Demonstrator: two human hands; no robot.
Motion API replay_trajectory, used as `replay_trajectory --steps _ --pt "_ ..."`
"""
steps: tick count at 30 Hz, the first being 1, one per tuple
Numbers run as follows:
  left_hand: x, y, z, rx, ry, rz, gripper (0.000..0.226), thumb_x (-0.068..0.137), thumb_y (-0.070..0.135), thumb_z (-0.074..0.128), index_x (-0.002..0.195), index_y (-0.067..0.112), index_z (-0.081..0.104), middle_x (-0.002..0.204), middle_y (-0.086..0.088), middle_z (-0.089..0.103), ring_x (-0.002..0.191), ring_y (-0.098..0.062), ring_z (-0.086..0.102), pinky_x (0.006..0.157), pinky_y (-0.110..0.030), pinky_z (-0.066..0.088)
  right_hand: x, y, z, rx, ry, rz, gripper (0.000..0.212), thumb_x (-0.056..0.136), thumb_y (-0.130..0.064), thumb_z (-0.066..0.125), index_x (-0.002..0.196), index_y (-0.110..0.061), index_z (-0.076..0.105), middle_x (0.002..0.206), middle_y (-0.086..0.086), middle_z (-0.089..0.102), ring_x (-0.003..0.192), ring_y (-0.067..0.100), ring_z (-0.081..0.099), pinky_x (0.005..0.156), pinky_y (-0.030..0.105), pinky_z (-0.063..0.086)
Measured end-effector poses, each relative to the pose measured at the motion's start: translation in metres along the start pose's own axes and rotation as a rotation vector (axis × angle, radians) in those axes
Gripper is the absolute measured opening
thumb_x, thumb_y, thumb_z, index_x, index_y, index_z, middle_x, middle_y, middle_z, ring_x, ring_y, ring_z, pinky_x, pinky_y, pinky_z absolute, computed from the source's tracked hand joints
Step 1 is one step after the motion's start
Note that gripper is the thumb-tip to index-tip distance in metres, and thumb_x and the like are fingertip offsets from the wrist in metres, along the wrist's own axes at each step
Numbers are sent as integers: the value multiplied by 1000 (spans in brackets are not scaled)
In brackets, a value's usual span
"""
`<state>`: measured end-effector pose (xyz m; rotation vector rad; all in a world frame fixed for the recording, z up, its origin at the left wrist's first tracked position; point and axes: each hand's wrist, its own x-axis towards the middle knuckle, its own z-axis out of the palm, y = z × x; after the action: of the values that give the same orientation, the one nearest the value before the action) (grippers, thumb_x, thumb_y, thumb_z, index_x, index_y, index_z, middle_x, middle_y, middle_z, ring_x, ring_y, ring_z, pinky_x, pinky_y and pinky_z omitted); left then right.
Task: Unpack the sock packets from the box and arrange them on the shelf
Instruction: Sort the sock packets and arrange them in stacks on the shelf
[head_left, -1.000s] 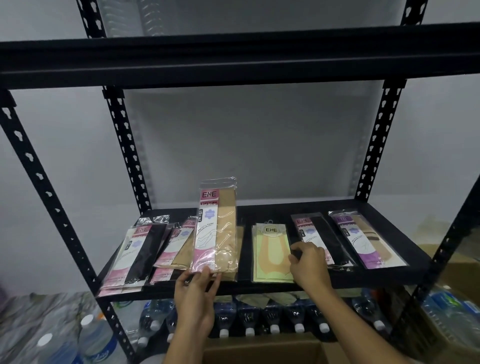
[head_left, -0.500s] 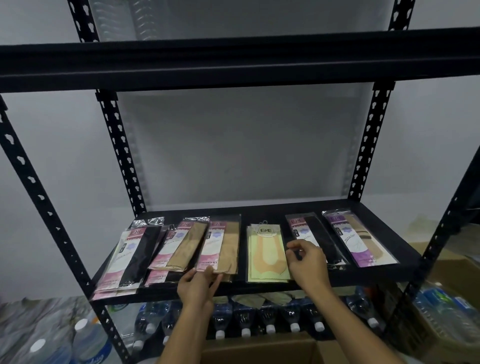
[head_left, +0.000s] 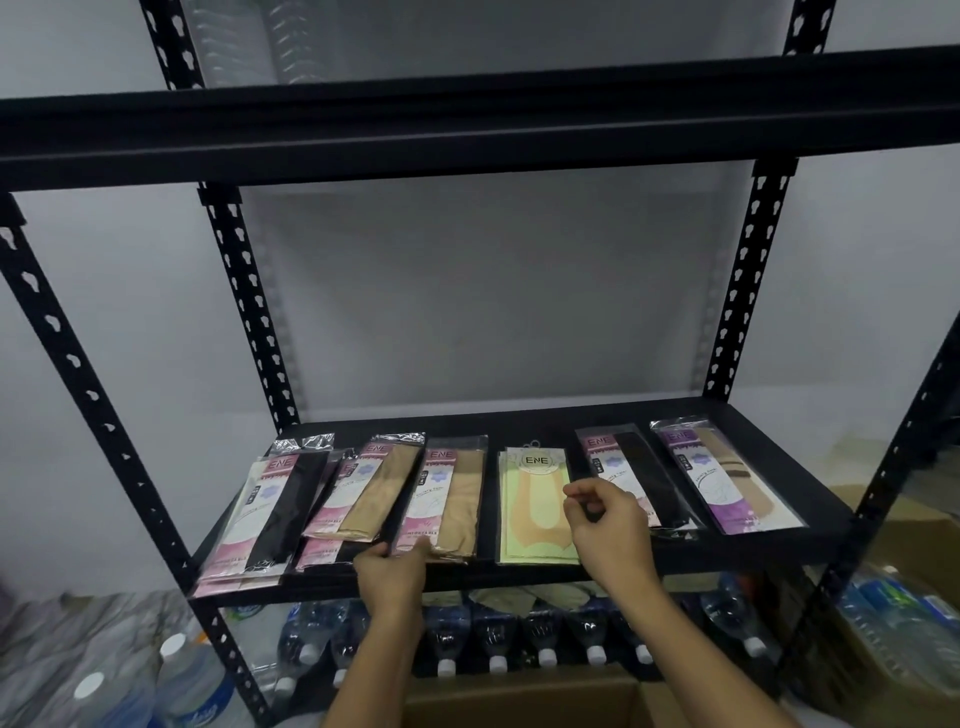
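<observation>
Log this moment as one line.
step: arranging | left hand: holds near end of beige packet on shelf | right hand: curled by green packet, grip unclear
</observation>
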<state>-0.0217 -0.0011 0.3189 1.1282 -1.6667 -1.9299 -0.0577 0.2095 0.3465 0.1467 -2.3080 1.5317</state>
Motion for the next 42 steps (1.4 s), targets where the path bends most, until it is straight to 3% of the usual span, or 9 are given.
replay_trajectory --steps 9,18,22,25,29,31,34,37,42 --pt "12 7 -51 -63 125 183 41 82 17 76 111 11 46 108 -14 57 80 -21 57 60 -29 41 -6 -14 25 -11 -82 13 13 86 -11 65 90 -23 66 91 -8 63 89 10 55 71 17 43" --pt "54 27 -132 -58 320 267 42 80 22 77 112 12 51 111 -11 58 93 -26 57 78 -36 45 -12 -47 103 -88 -245 1 12 85 -26 65 95 -19 65 91 -3 66 90 14 61 74 22 47" --pt "59 27 -148 -31 353 244 43 81 21 76 114 8 51 107 -10 56 92 -26 55 76 -32 38 -17 -58 138 -133 -323 2 22 84 -31 66 100 -16 67 92 -3 66 92 16 61 81 29 50" --pt "64 23 -159 -27 360 201 42 81 21 76 113 8 52 111 -13 59 92 -25 57 76 -32 40 -16 -63 160 -210 -368 25 24 84 -35 65 99 -16 67 91 0 68 85 17 63 75 29 51" --pt "78 18 -167 5 387 121 44 78 27 77 111 10 52 114 -12 62 98 -28 61 78 -34 45 -11 -75 183 -324 -406 49 17 87 -37 61 86 -20 62 83 0 64 78 20 57 69 28 45" --pt "83 19 -168 45 392 90 45 81 30 76 112 8 52 115 -10 58 103 -29 57 82 -34 42 -6 -78 194 -401 -419 64 30 87 -44 58 77 -16 61 77 0 65 78 22 59 69 29 48" --pt "89 22 -165 58 395 69 45 83 33 73 113 6 51 113 -11 53 101 -28 53 82 -35 39 -1 -78 207 -477 -452 86 45 86 -55 52 69 -15 63 74 1 67 87 27 63 75 37 54" --pt "97 23 -162 82 397 77 44 82 35 74 111 11 50 110 -6 45 108 -30 53 85 -38 42 0 -84 217 -589 -486 80 55 87 -63 44 74 -13 61 95 5 68 114 33 53 77 35 48" --pt "108 17 -162 140 406 82 39 80 33 75 105 18 49 115 -8 49 112 -32 52 77 -33 35 0 -90 228 -730 -528 107 48 86 -62 49 83 -14 58 115 7 64 128 32 39 80 36 42"
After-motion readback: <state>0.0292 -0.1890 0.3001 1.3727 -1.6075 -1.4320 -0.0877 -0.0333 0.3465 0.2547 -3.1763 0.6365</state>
